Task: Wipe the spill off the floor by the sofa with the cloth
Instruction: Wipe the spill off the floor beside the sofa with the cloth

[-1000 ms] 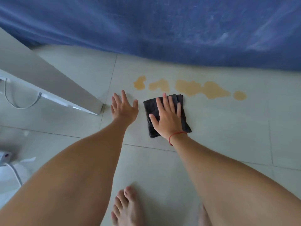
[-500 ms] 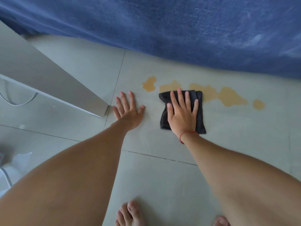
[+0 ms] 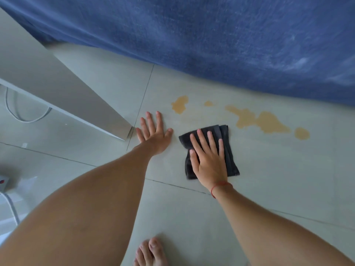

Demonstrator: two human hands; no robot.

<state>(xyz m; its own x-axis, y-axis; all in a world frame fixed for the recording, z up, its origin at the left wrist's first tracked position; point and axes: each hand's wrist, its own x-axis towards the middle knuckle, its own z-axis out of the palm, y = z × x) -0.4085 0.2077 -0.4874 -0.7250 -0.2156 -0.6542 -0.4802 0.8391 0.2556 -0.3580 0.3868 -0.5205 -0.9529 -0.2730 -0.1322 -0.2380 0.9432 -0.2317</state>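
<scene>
An orange-brown spill lies on the pale tiled floor in front of the blue sofa (image 3: pixel 211 45): a left patch (image 3: pixel 179 104), a small dot (image 3: pixel 208 103), a large patch (image 3: pixel 263 121) and a small right patch (image 3: pixel 302 133). A folded dark grey cloth (image 3: pixel 229 150) lies flat just on my side of the spill, between the left and large patches and touching neither. My right hand (image 3: pixel 208 158) presses flat on the cloth with fingers spread. My left hand (image 3: pixel 153 133) rests open, palm down, on the bare floor to the cloth's left.
A white slanted furniture panel (image 3: pixel 67 89) reaches the floor just left of my left hand, with a white cable (image 3: pixel 25 118) behind it. A white power strip (image 3: pixel 3 181) sits at the far left edge. My bare foot (image 3: pixel 149 252) is at the bottom.
My right hand pushed the cloth forward onto the middle of the spill, then drew it back toward me. The patch it covered has shrunk to a small dot. My left hand stayed planted.
</scene>
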